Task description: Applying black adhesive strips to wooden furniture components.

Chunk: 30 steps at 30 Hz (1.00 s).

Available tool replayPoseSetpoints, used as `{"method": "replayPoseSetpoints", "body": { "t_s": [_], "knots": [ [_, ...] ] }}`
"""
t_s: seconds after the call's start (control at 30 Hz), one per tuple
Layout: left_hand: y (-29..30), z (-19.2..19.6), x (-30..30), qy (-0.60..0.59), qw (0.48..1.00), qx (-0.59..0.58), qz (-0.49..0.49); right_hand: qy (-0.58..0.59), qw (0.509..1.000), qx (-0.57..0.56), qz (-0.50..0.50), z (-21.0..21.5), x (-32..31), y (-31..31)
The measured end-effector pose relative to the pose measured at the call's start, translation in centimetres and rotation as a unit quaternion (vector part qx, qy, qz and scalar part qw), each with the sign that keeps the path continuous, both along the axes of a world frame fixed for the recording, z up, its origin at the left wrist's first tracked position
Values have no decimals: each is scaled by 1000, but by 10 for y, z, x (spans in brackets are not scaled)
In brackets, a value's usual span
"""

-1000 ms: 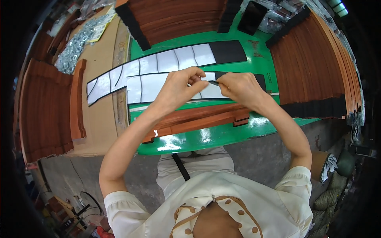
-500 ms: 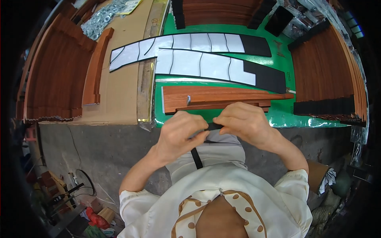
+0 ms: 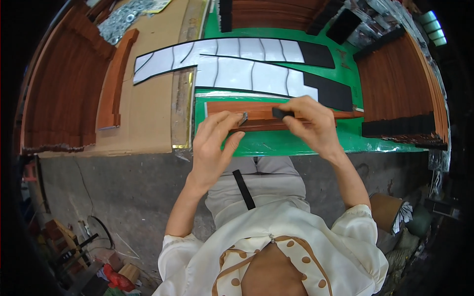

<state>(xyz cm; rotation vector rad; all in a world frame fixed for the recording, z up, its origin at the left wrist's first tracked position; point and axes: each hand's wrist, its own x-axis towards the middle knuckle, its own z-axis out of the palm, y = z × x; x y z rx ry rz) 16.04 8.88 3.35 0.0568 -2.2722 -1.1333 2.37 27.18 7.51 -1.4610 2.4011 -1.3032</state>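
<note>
A workshop, by the look of it. Under the fingers [image 3: 215, 123] runs a green work surface [image 3: 261, 144]; to their right and well to their left stand tight stacks of reddish-brown boards [image 3: 395, 81]. Beyond the fingers, far to the left, loose metal rings [image 3: 121, 22] lie heaped on cardboard [image 3: 150, 116], and clear bags [image 3: 364, 37] lie far to the right. Down below the fingers, bare grey floor [image 3: 133, 182] shows, with piled clutter [image 3: 117, 278] well to the left.

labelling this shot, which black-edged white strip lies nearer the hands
The lower strip, just beyond the wooden board: its white area ends in a step, while the upper strip shows a straight white end.
</note>
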Motion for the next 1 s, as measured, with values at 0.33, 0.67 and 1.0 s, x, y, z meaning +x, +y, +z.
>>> {"method": "replayPoseSetpoints", "body": {
  "t_s": [0.33, 0.67, 1.0],
  "knots": [
    [80, -12, -71, 29, 939, -344, 2, -56, 966, -99, -234, -4, -65, 103],
    [10, 0, -44, -65, 918, -390, -23, -123, 953, -100, -260, -24, -63, 171],
    [105, -14, -106, -61, 978, -187, -69, 57, 994, 34, -91, -39, -64, 127]
  ]
}}
